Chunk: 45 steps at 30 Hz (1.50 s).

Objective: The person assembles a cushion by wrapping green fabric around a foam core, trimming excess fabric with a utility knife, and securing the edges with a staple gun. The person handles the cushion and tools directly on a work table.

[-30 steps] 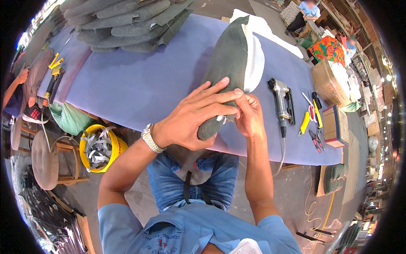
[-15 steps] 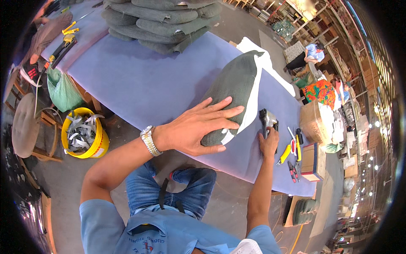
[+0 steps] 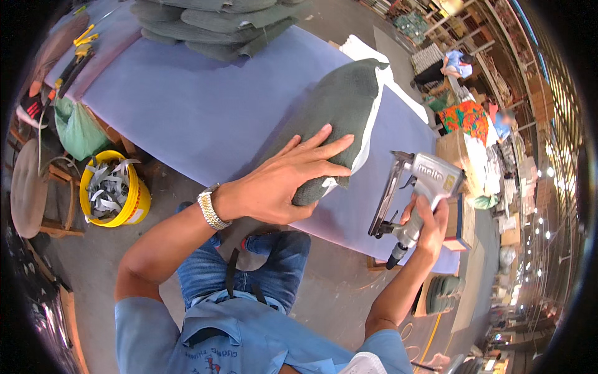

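Note:
My left hand [image 3: 283, 177] lies with fingers spread on the near end of a dark grey-green upholstered cushion [image 3: 333, 103], pressing it on the blue-covered table. White lining [image 3: 372, 128] shows along the cushion's right edge. My right hand [image 3: 430, 224] is wrapped round the grip of a silver pneumatic staple gun [image 3: 430, 174], raised above the table's right part and apart from the cushion. The gun's long magazine slants down toward the near left. A hose fitting [image 3: 396, 254] sticks out below its handle.
A stack of similar grey-green cushions [image 3: 218, 25] stands at the table's far left. A yellow bucket of fabric scraps [image 3: 140, 199] and a green bag [image 3: 78, 128] are left of the table [image 3: 187, 112]. A cardboard box [image 3: 451, 149] stands to the right. Co-workers [image 3: 458, 65] sit beyond.
My right hand has lifted the staple gun off the table and turned it, its body now in full view. My left hand stays on the cushion, fingers shifted slightly.

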Each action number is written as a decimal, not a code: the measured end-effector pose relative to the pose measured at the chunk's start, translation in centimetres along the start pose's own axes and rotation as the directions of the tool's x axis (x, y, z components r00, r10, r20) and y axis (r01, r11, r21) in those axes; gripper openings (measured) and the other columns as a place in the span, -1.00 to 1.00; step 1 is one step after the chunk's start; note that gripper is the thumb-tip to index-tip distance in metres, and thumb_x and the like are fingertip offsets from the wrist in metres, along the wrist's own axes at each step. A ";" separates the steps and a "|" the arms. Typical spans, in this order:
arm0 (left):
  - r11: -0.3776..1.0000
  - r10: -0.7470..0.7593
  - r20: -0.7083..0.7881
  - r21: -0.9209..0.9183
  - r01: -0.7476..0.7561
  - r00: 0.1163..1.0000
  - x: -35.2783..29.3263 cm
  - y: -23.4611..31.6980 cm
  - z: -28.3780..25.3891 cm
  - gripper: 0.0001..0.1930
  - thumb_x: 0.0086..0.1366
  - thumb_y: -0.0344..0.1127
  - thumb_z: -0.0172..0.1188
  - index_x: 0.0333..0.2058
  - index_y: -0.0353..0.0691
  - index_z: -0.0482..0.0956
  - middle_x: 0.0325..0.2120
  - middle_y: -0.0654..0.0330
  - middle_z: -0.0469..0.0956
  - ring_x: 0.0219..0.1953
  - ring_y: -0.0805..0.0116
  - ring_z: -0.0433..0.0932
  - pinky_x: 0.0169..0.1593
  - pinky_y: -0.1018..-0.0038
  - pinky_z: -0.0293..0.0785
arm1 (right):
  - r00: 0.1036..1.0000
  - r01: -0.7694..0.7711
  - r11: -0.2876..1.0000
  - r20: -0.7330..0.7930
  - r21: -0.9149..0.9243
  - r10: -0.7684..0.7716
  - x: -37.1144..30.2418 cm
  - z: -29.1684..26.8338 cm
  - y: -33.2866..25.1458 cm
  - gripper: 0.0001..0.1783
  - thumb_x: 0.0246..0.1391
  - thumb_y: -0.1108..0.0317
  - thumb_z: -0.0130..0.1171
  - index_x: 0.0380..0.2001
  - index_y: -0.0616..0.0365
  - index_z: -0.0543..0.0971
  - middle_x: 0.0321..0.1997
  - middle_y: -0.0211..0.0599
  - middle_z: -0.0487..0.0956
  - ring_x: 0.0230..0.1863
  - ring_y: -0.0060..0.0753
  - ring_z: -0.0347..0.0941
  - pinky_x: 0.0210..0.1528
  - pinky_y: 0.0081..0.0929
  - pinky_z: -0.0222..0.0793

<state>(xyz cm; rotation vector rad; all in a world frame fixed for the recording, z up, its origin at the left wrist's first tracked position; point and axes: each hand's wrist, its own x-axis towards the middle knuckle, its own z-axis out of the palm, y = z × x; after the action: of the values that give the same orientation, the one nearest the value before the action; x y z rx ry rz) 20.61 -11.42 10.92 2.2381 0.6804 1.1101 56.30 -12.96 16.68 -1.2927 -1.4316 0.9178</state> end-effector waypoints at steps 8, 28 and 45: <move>0.999 -0.018 -0.007 -0.043 0.018 1.000 -0.2 0.0 -0.1 -0.21 -0.06 -0.55 0.24 0.26 0.00 0.49 0.54 0.03 0.00 0.57 -0.20 -0.23 0.47 -0.32 -0.23 | 0.992 0.027 0.977 0.118 0.211 -0.053 -6.8 7.1 -3.6 -0.42 0.02 0.46 0.47 0.09 0.44 0.49 -0.29 -0.03 0.67 -0.46 -0.30 0.60 -0.44 -0.37 0.53; 0.998 -0.051 0.007 0.022 0.051 0.999 -0.5 0.2 0.0 -0.14 -0.05 -0.48 0.35 0.33 0.02 0.43 0.55 0.07 -0.05 0.58 -0.10 -0.22 0.46 -0.36 -0.21 | 0.969 0.088 0.996 0.231 0.021 -0.091 -6.2 7.6 -1.4 -0.55 0.14 0.56 0.37 0.09 0.41 0.49 -0.26 -0.15 0.67 -0.40 -0.44 0.58 -0.40 -0.45 0.56; 0.891 -0.132 -0.539 0.303 0.338 0.832 -2.6 3.1 1.5 -0.40 0.09 -0.40 0.47 0.16 -0.28 0.56 0.17 0.03 0.58 0.12 0.08 0.63 0.06 0.36 0.63 | 0.977 0.125 0.978 0.150 0.168 -0.150 -4.8 10.8 -2.3 -0.35 0.14 0.28 0.41 0.17 0.48 0.44 -0.06 0.22 0.66 -0.52 -0.39 0.50 -0.44 -0.44 0.44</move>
<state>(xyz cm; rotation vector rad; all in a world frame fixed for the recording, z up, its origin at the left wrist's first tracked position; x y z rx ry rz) 21.11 -15.76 10.78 2.0758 1.4778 1.5571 45.18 -17.28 15.37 -1.0074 -1.5205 1.0389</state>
